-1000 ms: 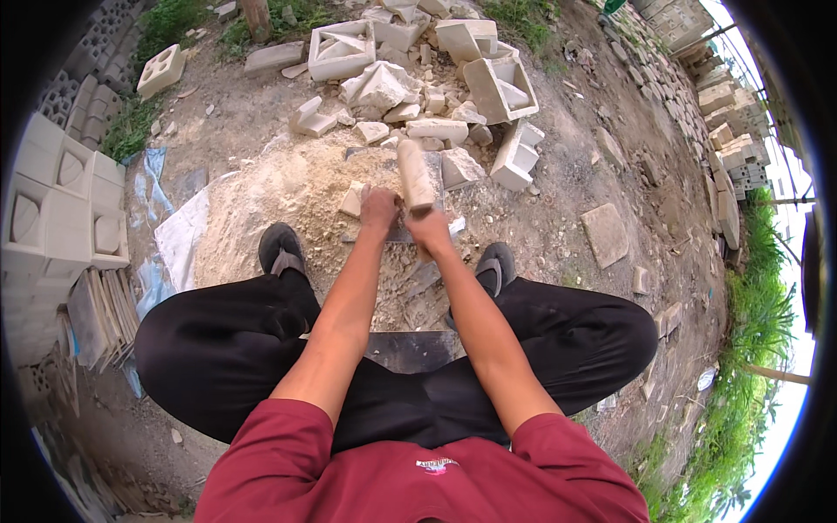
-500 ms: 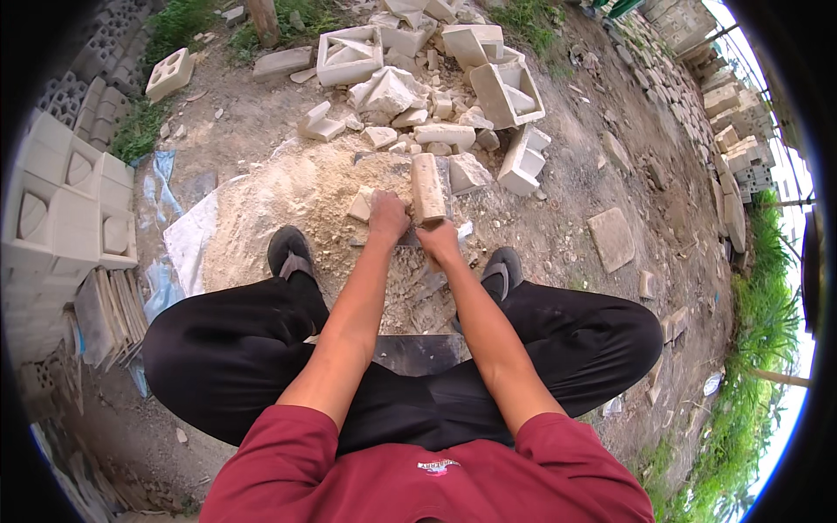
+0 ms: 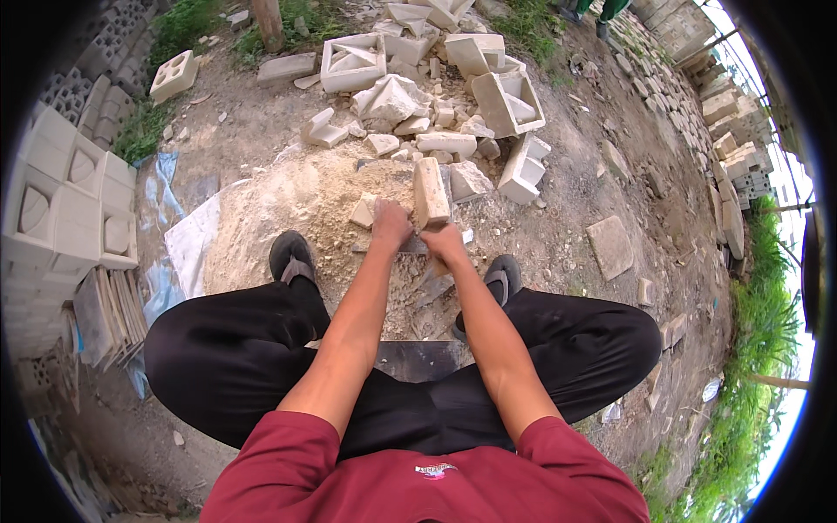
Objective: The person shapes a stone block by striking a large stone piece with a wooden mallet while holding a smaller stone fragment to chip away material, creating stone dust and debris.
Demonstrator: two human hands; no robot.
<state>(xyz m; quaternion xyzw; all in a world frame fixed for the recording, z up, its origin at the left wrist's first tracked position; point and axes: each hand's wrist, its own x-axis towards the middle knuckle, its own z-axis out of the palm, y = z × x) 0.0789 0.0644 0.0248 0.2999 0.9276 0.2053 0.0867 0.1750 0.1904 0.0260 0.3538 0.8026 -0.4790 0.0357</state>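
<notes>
My right hand [image 3: 445,244] is closed at the near end of a dusty, oblong, block-headed mallet [image 3: 431,193]; its handle is mostly hidden in the fist. Just left of it, my left hand [image 3: 391,221] has its fingers closed on a small pale stone chunk [image 3: 364,211]. Both hands are low between my feet, over a dark slab [image 3: 397,173] partly covered with crumbs. Yellowish rubble and powder [image 3: 270,209] spread out to the left of the chunk. A larger broken piece [image 3: 469,180] lies right of the mallet head.
Broken pale hollow blocks [image 3: 353,63] are heaped ahead. White sheeting [image 3: 193,234] lies under the powder at left, near stacked blocks [image 3: 74,196] and leaning thin boards [image 3: 112,309]. A flat stone [image 3: 610,247] sits at right. A person's green-clad legs [image 3: 612,10] show at the top.
The mallet head has shifted slightly and shows more of its near end face. My left hand stays by the chunk, moved only a little. More of the green-clad legs shows at the top.
</notes>
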